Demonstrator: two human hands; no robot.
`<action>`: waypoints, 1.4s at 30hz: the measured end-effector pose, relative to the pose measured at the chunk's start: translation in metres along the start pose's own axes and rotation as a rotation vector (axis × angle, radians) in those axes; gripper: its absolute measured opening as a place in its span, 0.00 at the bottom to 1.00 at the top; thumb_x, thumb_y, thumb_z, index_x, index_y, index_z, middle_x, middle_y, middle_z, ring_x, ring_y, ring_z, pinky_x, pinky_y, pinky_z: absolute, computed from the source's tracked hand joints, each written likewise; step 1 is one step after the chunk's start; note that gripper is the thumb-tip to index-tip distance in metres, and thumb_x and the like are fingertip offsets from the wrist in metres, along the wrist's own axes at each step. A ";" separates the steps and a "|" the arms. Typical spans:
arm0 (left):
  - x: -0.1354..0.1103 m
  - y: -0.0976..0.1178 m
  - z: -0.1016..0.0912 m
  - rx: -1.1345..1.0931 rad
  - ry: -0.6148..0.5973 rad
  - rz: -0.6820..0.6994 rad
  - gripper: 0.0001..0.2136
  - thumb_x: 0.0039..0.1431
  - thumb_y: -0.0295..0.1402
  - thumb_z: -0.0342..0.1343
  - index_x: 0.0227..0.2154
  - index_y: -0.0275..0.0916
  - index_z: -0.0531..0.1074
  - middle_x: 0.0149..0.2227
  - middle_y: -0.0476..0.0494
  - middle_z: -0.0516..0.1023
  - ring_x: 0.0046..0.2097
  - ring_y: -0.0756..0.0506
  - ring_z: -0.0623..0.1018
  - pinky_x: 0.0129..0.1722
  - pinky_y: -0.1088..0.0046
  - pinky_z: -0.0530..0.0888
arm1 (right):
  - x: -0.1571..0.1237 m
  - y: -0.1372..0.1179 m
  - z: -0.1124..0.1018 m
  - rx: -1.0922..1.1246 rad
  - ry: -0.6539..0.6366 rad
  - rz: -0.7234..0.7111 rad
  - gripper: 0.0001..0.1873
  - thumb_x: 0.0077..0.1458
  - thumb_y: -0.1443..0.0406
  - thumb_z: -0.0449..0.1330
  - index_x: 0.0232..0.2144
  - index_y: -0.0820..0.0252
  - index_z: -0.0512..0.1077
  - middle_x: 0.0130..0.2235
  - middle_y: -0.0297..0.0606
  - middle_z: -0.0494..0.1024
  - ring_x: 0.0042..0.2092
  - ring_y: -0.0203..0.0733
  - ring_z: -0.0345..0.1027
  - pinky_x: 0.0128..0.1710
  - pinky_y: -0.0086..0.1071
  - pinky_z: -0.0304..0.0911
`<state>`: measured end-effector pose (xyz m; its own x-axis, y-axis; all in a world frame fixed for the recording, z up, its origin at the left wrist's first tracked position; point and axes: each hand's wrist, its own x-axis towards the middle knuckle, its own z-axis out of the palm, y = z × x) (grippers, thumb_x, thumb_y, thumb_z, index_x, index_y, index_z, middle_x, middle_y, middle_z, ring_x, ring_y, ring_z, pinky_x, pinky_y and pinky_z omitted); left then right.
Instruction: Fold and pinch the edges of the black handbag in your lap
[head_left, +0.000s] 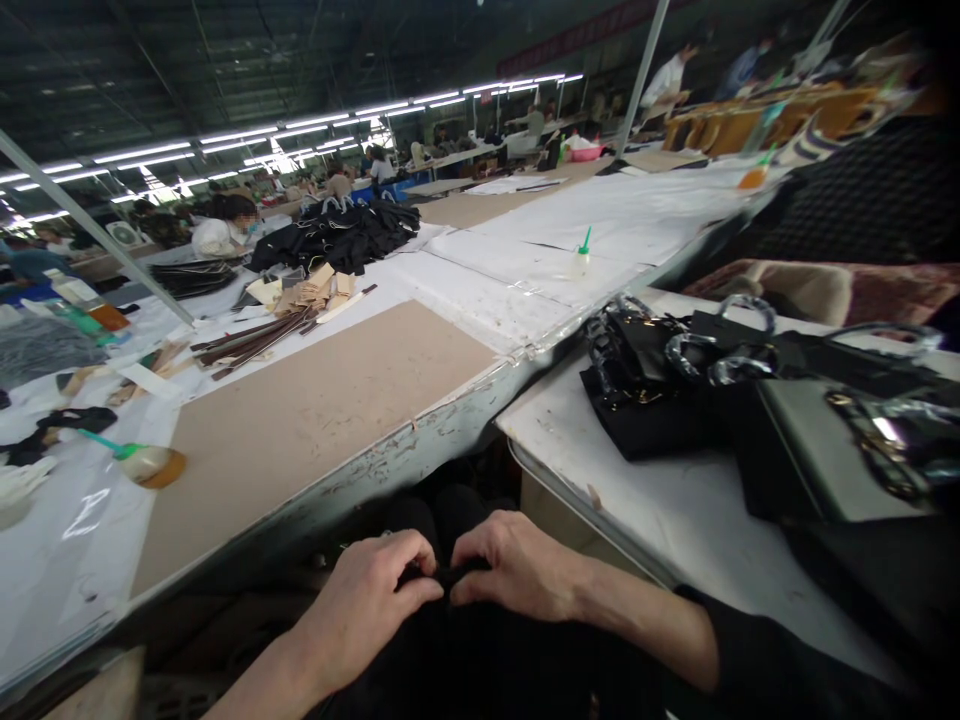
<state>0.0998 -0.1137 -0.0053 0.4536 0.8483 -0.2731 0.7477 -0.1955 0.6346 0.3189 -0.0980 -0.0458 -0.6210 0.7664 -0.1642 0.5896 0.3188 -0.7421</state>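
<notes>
My left hand (pixel 382 575) and my right hand (pixel 517 565) are close together above my lap, below the table's front edge. Both have thumb and fingers pinched, with the tips almost meeting. Something dark seems to run between them, but it blends into my black clothing and I cannot make out what it is. Nearest to the hands on the work table is a tan board (pixel 322 420). To the right, black handbags (pixel 675 400) with plastic-wrapped handles lie on a white side table (pixel 592 500).
A glue bottle (pixel 150 465) lies tilted on the left, and a second bottle (pixel 582 258) stands farther back. Brown strips (pixel 255 340) and a pile of black pieces (pixel 337 235) cover the far side. Co-workers sit beyond, one in a white top (pixel 217 238). A slanted pole (pixel 97 235) rises at left.
</notes>
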 end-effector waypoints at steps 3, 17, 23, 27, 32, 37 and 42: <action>0.004 0.002 0.003 0.011 0.005 0.016 0.03 0.60 0.32 0.61 0.30 0.42 0.75 0.35 0.50 0.81 0.39 0.44 0.77 0.40 0.72 0.68 | -0.001 0.002 0.002 -0.027 0.014 -0.018 0.11 0.55 0.56 0.69 0.38 0.53 0.83 0.31 0.34 0.83 0.37 0.44 0.76 0.37 0.30 0.61; 0.018 0.002 0.006 0.374 -0.152 0.367 0.06 0.59 0.23 0.50 0.31 0.41 0.65 0.33 0.48 0.75 0.34 0.46 0.73 0.34 0.69 0.63 | -0.002 0.005 0.004 0.013 0.034 -0.012 0.07 0.52 0.59 0.70 0.33 0.55 0.83 0.26 0.31 0.80 0.33 0.39 0.74 0.32 0.27 0.57; 0.021 0.004 0.011 -0.198 -0.115 0.051 0.13 0.51 0.23 0.54 0.37 0.44 0.62 0.28 0.57 0.71 0.30 0.50 0.70 0.30 0.74 0.63 | -0.006 0.007 0.007 0.061 0.062 -0.060 0.05 0.55 0.63 0.67 0.28 0.56 0.81 0.22 0.27 0.69 0.28 0.33 0.64 0.30 0.27 0.51; 0.023 -0.002 0.016 -0.429 -0.120 -0.045 0.11 0.50 0.24 0.58 0.33 0.41 0.63 0.25 0.59 0.67 0.29 0.51 0.64 0.29 0.74 0.59 | -0.003 0.011 0.005 0.169 -0.004 -0.086 0.06 0.56 0.64 0.66 0.28 0.58 0.81 0.21 0.26 0.64 0.26 0.32 0.59 0.30 0.27 0.52; 0.018 -0.006 0.004 -0.347 -0.158 -0.105 0.08 0.61 0.39 0.58 0.35 0.39 0.73 0.27 0.56 0.70 0.31 0.50 0.67 0.32 0.74 0.61 | 0.001 0.026 -0.008 0.348 -0.197 -0.104 0.13 0.62 0.63 0.57 0.41 0.60 0.82 0.28 0.30 0.73 0.31 0.35 0.65 0.34 0.27 0.60; -0.001 -0.007 -0.015 -0.249 -0.208 -0.063 0.14 0.68 0.42 0.50 0.43 0.41 0.79 0.40 0.50 0.81 0.44 0.43 0.77 0.43 0.72 0.68 | -0.004 0.031 -0.024 0.422 -0.293 -0.056 0.22 0.63 0.64 0.55 0.58 0.55 0.72 0.50 0.38 0.78 0.49 0.44 0.71 0.49 0.32 0.63; -0.011 -0.009 -0.017 -0.168 -0.184 -0.053 0.11 0.64 0.37 0.55 0.43 0.42 0.79 0.37 0.51 0.83 0.40 0.43 0.79 0.43 0.73 0.70 | -0.006 0.025 -0.028 0.512 -0.388 0.037 0.27 0.56 0.69 0.58 0.59 0.54 0.70 0.47 0.34 0.78 0.42 0.39 0.72 0.38 0.26 0.63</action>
<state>0.0799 -0.1126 0.0043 0.5081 0.7486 -0.4259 0.6886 -0.0561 0.7229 0.3517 -0.0785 -0.0452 -0.8032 0.4836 -0.3479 0.3531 -0.0839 -0.9318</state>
